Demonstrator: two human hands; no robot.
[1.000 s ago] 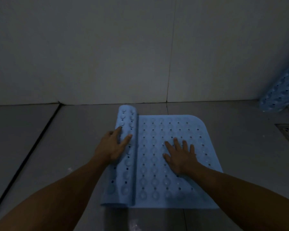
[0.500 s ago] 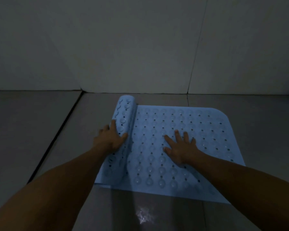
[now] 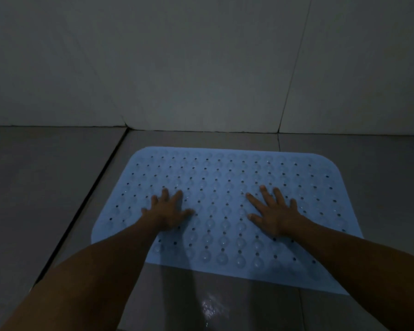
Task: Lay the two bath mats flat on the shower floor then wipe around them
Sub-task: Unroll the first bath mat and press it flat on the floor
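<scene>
A pale tiled wall [image 3: 201, 63] meets the floor, where a wet glint [image 3: 210, 306] shows nearby.

Both arms are stretched forward and down. The left hand [image 3: 167, 210] is laid palm down, its fingers extended and slightly blurred. The right hand [image 3: 274, 212] is likewise laid flat, its fingers spread wide, the thumb pointed inward. The hands are held well apart.

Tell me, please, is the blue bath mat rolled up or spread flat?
Spread flat: the blue bath mat shows no rolled edge, and the left hand and right hand press it.
</scene>
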